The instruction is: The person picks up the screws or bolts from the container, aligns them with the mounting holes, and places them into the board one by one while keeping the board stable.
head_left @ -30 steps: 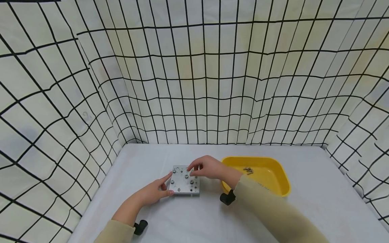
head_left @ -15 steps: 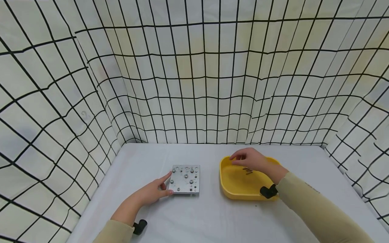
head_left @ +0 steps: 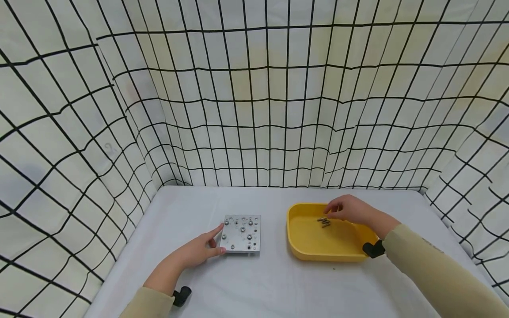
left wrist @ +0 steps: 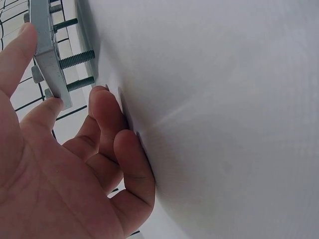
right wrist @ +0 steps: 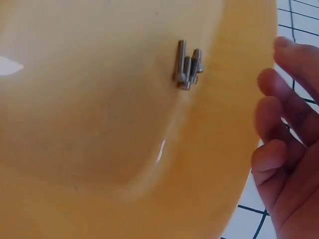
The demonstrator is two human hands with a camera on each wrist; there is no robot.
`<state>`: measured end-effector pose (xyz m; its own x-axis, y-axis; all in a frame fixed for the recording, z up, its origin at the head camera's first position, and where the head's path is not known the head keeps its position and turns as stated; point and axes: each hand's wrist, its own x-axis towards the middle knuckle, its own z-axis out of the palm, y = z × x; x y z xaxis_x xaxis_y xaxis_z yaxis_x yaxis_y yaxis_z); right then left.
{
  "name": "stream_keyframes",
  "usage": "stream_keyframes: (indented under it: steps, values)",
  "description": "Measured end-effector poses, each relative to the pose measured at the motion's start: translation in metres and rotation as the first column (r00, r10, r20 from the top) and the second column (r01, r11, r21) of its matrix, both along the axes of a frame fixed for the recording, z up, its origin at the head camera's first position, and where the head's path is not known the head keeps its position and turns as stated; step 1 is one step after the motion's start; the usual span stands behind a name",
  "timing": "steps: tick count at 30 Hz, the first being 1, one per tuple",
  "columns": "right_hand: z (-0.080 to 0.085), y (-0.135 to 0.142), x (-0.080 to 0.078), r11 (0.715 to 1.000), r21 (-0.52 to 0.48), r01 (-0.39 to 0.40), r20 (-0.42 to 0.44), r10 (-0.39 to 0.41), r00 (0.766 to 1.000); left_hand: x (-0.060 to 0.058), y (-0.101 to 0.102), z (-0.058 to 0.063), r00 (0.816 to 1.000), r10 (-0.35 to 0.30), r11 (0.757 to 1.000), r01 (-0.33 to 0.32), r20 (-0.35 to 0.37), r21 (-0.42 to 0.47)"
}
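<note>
My left hand [head_left: 196, 251] rests at the left edge of a square metal plate [head_left: 234, 240] on the white table, index finger and thumb touching that edge. Several cap-head screws stand in the plate's holes, and other holes show bare. In the left wrist view, threaded screw ends [left wrist: 77, 59] stick out beneath the plate [left wrist: 47, 55], while the other fingers [left wrist: 107, 112] of the left hand curl below it. Over the yellow tray [head_left: 308, 249], my right hand [head_left: 351, 210] hovers with loosely bent fingers and nothing between them. Several loose screws [right wrist: 187, 67] lie together on the tray floor, apart from the fingertips.
The table is covered with a white cloth [head_left: 274, 287]. White walls with a black grid [head_left: 274, 110] stand behind it and to both sides. A small dark speck lies on the cloth in front of the tray.
My right hand has left the plate and moved right to above the tray, near the loose screws. The left hand has kept its place at the plate's left edge.
</note>
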<state>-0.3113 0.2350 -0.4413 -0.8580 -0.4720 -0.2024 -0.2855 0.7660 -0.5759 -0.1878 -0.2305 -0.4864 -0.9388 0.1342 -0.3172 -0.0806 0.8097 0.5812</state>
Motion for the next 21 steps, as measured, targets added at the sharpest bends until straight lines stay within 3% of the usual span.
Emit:
stream_keyframes:
  steps: [6,11,21]
  values:
    - [0.001,-0.004,-0.001,0.994,0.107,-0.028,0.053,0.023,0.998,0.000,0.000,0.002,1.000,-0.002,1.000,0.002,-0.004,0.013]
    - [-0.008,-0.003,-0.006,0.977,0.193,-0.094,0.065,0.083,0.994,0.001,0.000,0.003,1.000,-0.002,1.000,0.002,-0.011,-0.001]
    - [-0.011,-0.007,-0.004,0.962,0.239,-0.131,0.075,0.116,0.990,-0.001,-0.001,-0.002,1.000,0.005,1.000,-0.005,0.002,0.006]
